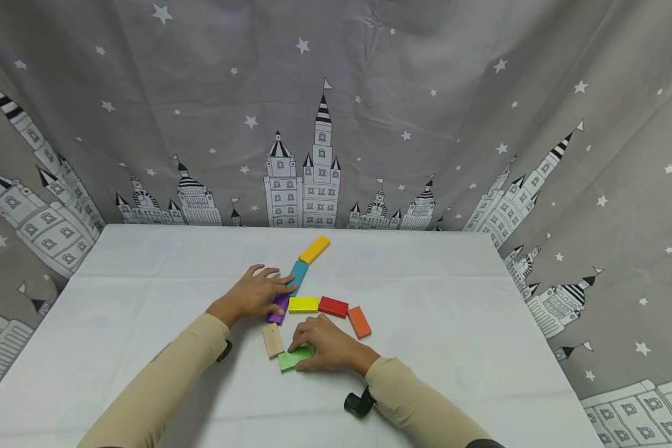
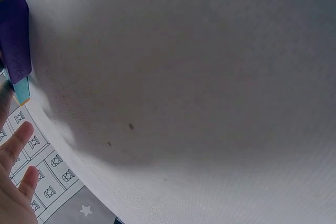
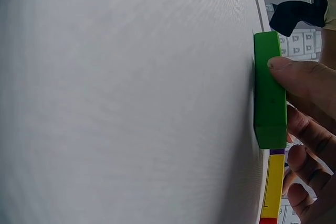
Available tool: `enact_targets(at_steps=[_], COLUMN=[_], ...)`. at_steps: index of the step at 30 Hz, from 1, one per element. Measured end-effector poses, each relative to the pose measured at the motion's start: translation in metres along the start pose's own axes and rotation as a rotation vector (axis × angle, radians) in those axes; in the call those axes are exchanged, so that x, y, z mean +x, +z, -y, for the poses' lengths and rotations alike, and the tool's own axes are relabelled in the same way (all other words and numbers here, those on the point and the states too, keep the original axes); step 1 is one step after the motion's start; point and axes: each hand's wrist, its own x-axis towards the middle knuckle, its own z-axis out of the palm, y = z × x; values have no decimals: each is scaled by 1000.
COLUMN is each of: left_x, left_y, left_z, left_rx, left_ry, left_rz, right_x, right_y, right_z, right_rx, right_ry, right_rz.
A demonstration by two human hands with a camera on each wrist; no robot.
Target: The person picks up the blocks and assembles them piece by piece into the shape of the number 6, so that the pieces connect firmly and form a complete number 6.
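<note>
In the head view, my left hand [image 1: 256, 295] rests on the purple block [image 1: 277, 309], with the thumb on it and other fingers spread near the blue block [image 1: 298, 275]. The purple block [image 2: 14, 38] shows at the left edge of the left wrist view. My right hand [image 1: 329, 345] pinches a green block [image 1: 294, 357] between thumb and fingers, on the white table. The right wrist view shows the thumb against the green block [image 3: 270, 93]. A plain wooden block [image 1: 272, 340] lies between the purple and green blocks, close to the green one's corner.
Beyond the blue block lies an amber block [image 1: 315, 249]. A yellow block [image 1: 303, 304], a red block [image 1: 333, 306] and an orange block [image 1: 359, 322] curve off to the right. Behind the white table [image 1: 425, 280] hangs a grey curtain [image 1: 369, 50] with castles and stars.
</note>
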Motion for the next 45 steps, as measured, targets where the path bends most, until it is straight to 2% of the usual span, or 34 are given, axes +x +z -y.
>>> enact_targets(at_steps=[9,14,20,30,33,39,45], left_x=[0,-1,1,1,1,1,0], left_y=[1,0,-3,-3,-2,-3,-4], left_z=[-1,-1,-2,-3,-3,-4,-5], left_rx=[-17,-3,-1,15,13,25,18], left_ry=[-3,-1,-5,-15,-18,-23,-12], left_rz=[7,3,5,20,27,36,23], right_x=[-1,-8,-24,-55,-63,-76,-80], right_y=[1,-6,-19,-28,-31,-41,-46], right_z=[1,-4,-23,-55,-64,-80,-89], right_rx=[-2,22,112,138,145,199,249], right_ry=[5,1,47,152,188,183,175], right_rz=[-12,-37,-117,-185,-175,-153,-74])
